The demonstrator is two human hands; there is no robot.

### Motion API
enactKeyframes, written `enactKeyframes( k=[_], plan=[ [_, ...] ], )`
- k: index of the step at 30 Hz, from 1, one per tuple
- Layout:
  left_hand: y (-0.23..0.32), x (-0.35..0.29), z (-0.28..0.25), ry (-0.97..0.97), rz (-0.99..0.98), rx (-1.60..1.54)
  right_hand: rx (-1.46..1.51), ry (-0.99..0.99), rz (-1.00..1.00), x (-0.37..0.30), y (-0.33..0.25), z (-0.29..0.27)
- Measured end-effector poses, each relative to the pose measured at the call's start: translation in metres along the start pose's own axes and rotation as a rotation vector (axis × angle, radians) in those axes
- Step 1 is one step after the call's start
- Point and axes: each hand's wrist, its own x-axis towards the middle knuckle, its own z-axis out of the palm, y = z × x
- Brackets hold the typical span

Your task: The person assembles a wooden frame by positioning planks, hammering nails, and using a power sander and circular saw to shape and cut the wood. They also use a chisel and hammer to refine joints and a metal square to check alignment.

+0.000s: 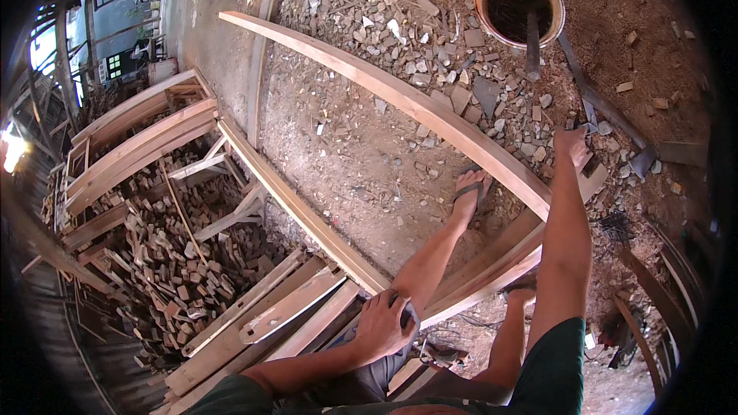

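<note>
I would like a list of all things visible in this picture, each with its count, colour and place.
long wooden plank: one, pale reddish, running from upper left to the right, its right end under the right hand
wooden frame pieces: several, light brown, centre to lower middle
stacked planks: several, light brown, left
wood offcuts heap: many, brown, lower left
stone rubble: many, grey, upper middle on the dirt ground
round tub: one, orange rim, dark inside, top right
sandalled foot: one, dark strap, centre right on the ground
left hand: one, resting on the knee, lower middle
right hand: one, stretched out on the plank's end, right
</note>
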Motion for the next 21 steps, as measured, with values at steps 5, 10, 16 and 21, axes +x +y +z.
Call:
enactKeyframes(
  k=[5, 10, 16, 21],
  plan=[
    [-0.004, 0.007, 0.001, -0.004, 0.064, 0.016, 0.987, -0.318, 0.234, 0.031, 0.061, 0.024],
    [-0.001, 0.001, 0.012, -0.007, 0.067, 0.076, 1.540, -0.701, 0.431, -0.065, 0.091, -0.022],
    [0.014, 0.017, 0.069, -0.053, 0.336, 0.031, 0.897, -0.482, 0.038, -0.142, 0.239, -0.065],
    [0.099, 0.103, 0.166, -0.005, 0.558, -0.215, 0.634, -0.465, -0.048, -0.160, 0.351, -0.059]
  ],
)
